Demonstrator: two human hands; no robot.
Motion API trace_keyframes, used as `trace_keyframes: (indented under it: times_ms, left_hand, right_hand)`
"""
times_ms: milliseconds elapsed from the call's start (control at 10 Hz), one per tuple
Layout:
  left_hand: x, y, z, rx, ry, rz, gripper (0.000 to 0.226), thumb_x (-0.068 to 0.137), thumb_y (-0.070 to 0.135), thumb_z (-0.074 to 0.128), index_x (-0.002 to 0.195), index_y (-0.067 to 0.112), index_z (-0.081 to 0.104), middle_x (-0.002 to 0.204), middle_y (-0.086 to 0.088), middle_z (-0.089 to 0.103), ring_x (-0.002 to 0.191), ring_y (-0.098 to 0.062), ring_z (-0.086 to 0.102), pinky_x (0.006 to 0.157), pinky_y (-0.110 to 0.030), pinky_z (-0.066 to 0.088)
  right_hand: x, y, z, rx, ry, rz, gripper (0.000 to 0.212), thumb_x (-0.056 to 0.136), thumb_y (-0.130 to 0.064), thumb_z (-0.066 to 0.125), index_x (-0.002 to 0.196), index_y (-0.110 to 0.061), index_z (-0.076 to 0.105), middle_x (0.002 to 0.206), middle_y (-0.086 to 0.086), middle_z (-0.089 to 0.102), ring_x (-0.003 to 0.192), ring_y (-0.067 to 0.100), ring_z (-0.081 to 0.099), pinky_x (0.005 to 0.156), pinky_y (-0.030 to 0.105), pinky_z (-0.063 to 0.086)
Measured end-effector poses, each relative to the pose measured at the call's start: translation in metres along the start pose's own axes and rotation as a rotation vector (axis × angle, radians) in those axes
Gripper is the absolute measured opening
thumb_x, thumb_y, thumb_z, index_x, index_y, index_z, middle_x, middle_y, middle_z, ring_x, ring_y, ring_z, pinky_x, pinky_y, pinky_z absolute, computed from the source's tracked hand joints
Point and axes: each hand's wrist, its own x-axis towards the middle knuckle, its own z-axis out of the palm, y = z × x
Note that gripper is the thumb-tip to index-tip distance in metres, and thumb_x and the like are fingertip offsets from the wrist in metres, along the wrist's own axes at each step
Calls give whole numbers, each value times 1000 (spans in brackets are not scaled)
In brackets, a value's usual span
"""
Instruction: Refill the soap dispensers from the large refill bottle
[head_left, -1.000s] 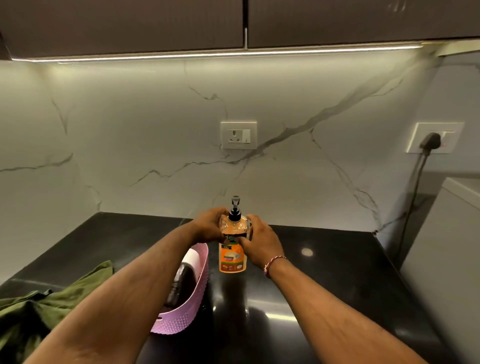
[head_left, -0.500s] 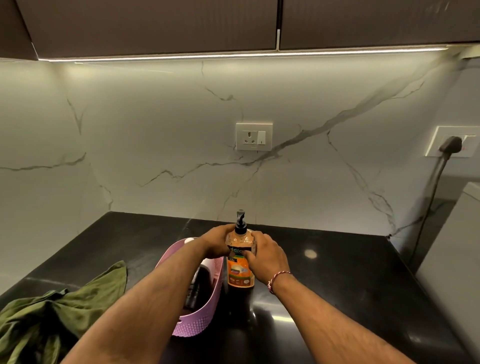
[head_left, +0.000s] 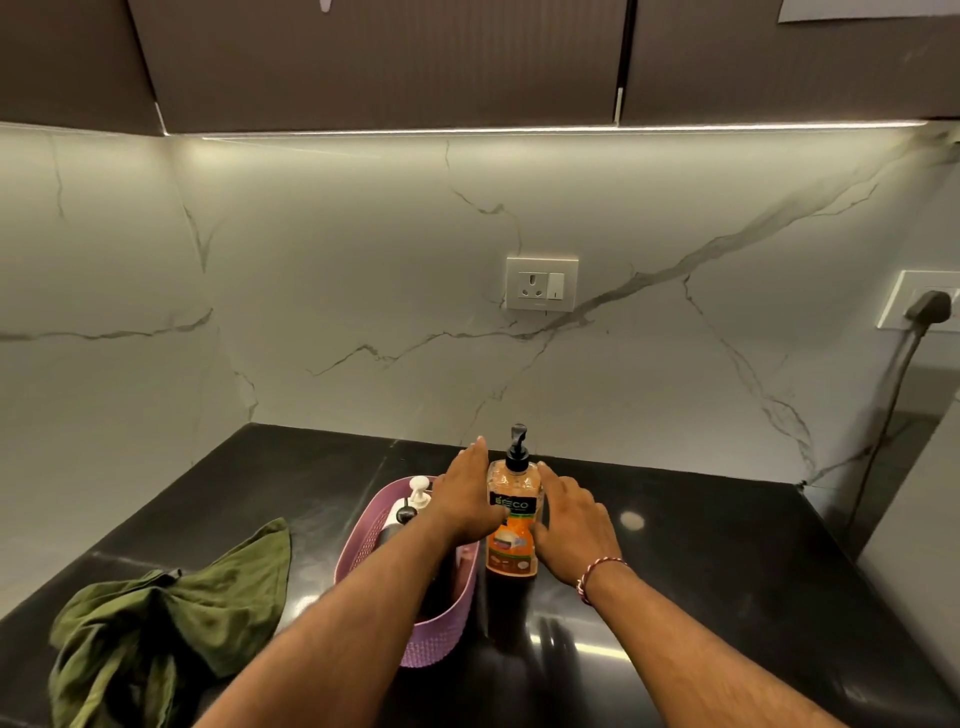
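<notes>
Orange pump dispenser (head_left: 511, 543) upright on black counter (head_left: 727, 545), just right of purple basket (head_left: 439, 642); left hand (head_left: 467, 493) and right hand (head_left: 574, 525) flank it, fingers straight, thumbs touching its sides.

A pump soap bottle (head_left: 511, 525) stands upright on the bench (head_left: 701, 561), with the left grip (head_left: 465, 493) against its left side and the right grip (head_left: 574, 525) just beside its right side. Just left of the bottle sits a basket (head_left: 441, 639) holding two pump dispensers (head_left: 418, 491), and a cloth (head_left: 171, 623) lies further left, nearer the front. On the wall behind the bottle is a wall socket (head_left: 542, 283), with a plug (head_left: 930, 305) far right.
</notes>
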Motion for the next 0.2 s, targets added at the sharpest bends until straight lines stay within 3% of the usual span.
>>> trace_keyframes:
  times_ms: [200]
  left_hand:
    - [-22, -1, 12, 131, 86, 54, 98, 87, 39, 60, 154, 15, -8, 164, -3, -5, 150, -21, -9, 120, -43, 4]
  right_hand:
    - [-7, -7, -1, -72, 44, -27, 76, 84, -43, 57, 146, -26, 17, 143, 4, 36, 129, 23, 36, 103, 39, 36]
